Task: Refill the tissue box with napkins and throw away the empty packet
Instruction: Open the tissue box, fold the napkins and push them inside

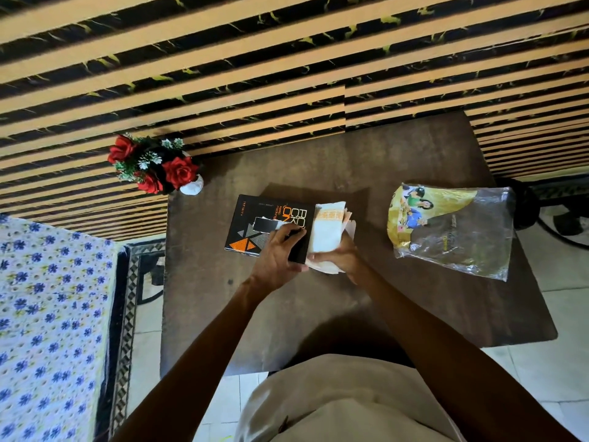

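Note:
A black tissue box (251, 223) with orange triangles lies flat in the middle of the brown table (287, 314). My left hand (280, 256) grips the box's right end, fingers over its top. A stack of white napkins (328, 229) with an orange border sits against the box's right end, and my right hand (338, 258) holds the stack from the near side. Whether the napkins are partly inside the box I cannot tell. The yellow and clear plastic packet (452, 229) lies flat to the right, apart from both hands.
A white vase of red artificial roses (156, 164) stands at the table's far left corner. A striped wall runs behind the table. A floral-covered bed (47, 314) is on the left, and dark fan legs (561, 218) sit on the floor at right.

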Action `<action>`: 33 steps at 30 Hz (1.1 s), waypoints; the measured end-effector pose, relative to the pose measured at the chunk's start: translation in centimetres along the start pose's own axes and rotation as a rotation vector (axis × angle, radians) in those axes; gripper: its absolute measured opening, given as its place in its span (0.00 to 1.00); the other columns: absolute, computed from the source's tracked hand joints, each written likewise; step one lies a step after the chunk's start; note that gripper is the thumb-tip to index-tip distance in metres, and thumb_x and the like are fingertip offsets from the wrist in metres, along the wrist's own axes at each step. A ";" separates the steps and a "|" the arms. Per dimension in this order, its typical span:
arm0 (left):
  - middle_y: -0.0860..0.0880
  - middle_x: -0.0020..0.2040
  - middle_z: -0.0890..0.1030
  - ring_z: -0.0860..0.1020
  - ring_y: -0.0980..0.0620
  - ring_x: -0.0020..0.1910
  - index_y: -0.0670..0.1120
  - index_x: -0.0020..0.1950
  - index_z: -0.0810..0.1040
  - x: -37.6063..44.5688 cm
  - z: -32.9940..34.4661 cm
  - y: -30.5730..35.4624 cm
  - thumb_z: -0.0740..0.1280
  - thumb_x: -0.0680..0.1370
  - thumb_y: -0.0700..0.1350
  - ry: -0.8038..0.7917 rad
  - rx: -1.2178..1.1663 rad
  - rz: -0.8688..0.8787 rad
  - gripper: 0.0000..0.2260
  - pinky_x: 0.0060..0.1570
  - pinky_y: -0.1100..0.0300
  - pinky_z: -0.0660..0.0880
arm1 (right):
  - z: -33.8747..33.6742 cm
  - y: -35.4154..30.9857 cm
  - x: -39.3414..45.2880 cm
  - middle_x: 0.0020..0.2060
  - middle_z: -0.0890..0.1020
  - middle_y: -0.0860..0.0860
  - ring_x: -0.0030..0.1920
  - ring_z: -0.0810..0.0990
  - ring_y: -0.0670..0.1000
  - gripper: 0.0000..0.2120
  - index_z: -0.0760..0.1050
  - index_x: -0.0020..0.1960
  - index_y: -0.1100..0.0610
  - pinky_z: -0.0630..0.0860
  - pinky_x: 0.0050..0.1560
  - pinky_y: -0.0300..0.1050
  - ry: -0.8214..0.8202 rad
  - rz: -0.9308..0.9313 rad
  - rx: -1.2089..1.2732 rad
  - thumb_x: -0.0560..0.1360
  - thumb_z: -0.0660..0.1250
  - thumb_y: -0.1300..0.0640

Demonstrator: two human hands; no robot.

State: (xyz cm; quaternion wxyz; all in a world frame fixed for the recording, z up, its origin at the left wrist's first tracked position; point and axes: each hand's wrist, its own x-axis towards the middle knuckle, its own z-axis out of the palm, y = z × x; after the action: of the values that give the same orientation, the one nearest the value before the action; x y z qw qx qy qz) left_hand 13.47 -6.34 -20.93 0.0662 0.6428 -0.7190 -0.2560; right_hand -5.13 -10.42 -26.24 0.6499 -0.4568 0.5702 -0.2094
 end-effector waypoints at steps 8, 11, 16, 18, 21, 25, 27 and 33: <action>0.46 0.79 0.50 0.53 0.39 0.77 0.51 0.78 0.48 -1.0 -2.1 -4.7 0.78 0.58 0.65 0.160 -0.129 -0.504 0.58 0.72 0.37 0.55 | -0.7 0.0 -0.8 0.64 0.74 0.53 0.69 0.71 0.54 0.43 0.64 0.67 0.52 0.68 0.72 0.54 -0.071 -0.020 -0.182 0.60 0.84 0.55; 0.47 0.80 0.47 0.50 0.41 0.78 0.51 0.78 0.44 -0.9 -2.0 -5.1 0.79 0.56 0.64 0.144 -0.169 -0.525 0.62 0.73 0.37 0.52 | 0.1 0.1 -0.7 0.63 0.69 0.47 0.67 0.68 0.49 0.52 0.53 0.74 0.55 0.67 0.72 0.53 -0.002 0.009 -0.212 0.62 0.83 0.57; 0.50 0.80 0.42 0.47 0.41 0.78 0.51 0.78 0.42 -1.3 -1.7 -5.3 0.78 0.57 0.66 0.130 -0.186 -0.524 0.62 0.74 0.37 0.49 | 0.8 0.0 -1.2 0.60 0.74 0.45 0.60 0.75 0.49 0.57 0.51 0.73 0.51 0.72 0.65 0.48 0.168 0.032 -0.333 0.55 0.84 0.51; 0.50 0.80 0.41 0.45 0.41 0.78 0.52 0.78 0.41 -1.1 -1.7 -5.4 0.77 0.58 0.66 0.113 -0.188 -0.520 0.62 0.74 0.37 0.48 | 0.8 0.4 -0.5 0.59 0.76 0.44 0.57 0.76 0.47 0.54 0.55 0.71 0.49 0.74 0.62 0.48 0.184 0.033 -0.217 0.55 0.84 0.53; 0.50 0.80 0.41 0.45 0.41 0.78 0.52 0.78 0.41 -1.0 -1.6 -5.5 0.77 0.58 0.67 0.102 -0.187 -0.527 0.62 0.74 0.37 0.48 | 0.3 1.5 1.0 0.57 0.83 0.48 0.59 0.82 0.51 0.53 0.70 0.66 0.49 0.78 0.61 0.56 0.131 0.108 0.079 0.45 0.87 0.46; 0.50 0.80 0.42 0.46 0.41 0.78 0.53 0.78 0.41 -1.0 -1.7 -5.5 0.77 0.57 0.66 0.115 -0.184 -0.521 0.62 0.74 0.37 0.49 | 0.8 -0.8 0.7 0.58 0.84 0.55 0.56 0.84 0.56 0.36 0.77 0.60 0.52 0.79 0.60 0.60 -0.002 0.270 0.332 0.53 0.84 0.58; 0.50 0.80 0.43 0.47 0.41 0.78 0.52 0.79 0.42 -1.0 -1.8 -5.5 0.78 0.57 0.66 0.119 -0.186 -0.521 0.62 0.74 0.38 0.49 | 1.1 -1.1 0.6 0.59 0.83 0.55 0.57 0.83 0.56 0.40 0.75 0.63 0.53 0.79 0.61 0.59 -0.025 0.261 0.396 0.53 0.83 0.60; 0.51 0.80 0.43 0.47 0.42 0.78 0.52 0.79 0.42 -0.9 -1.7 -5.6 0.78 0.57 0.66 0.118 -0.193 -0.525 0.63 0.74 0.39 0.49 | 1.4 0.0 0.2 0.61 0.82 0.57 0.53 0.84 0.56 0.38 0.69 0.69 0.54 0.83 0.40 0.47 0.098 0.259 0.555 0.62 0.78 0.61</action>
State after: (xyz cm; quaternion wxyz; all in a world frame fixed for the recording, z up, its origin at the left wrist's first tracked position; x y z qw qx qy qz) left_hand 19.33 -6.17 -21.78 0.1004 0.8114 -0.4952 -0.2939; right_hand -3.82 -10.06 -26.47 0.7429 -0.1747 0.5753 -0.2942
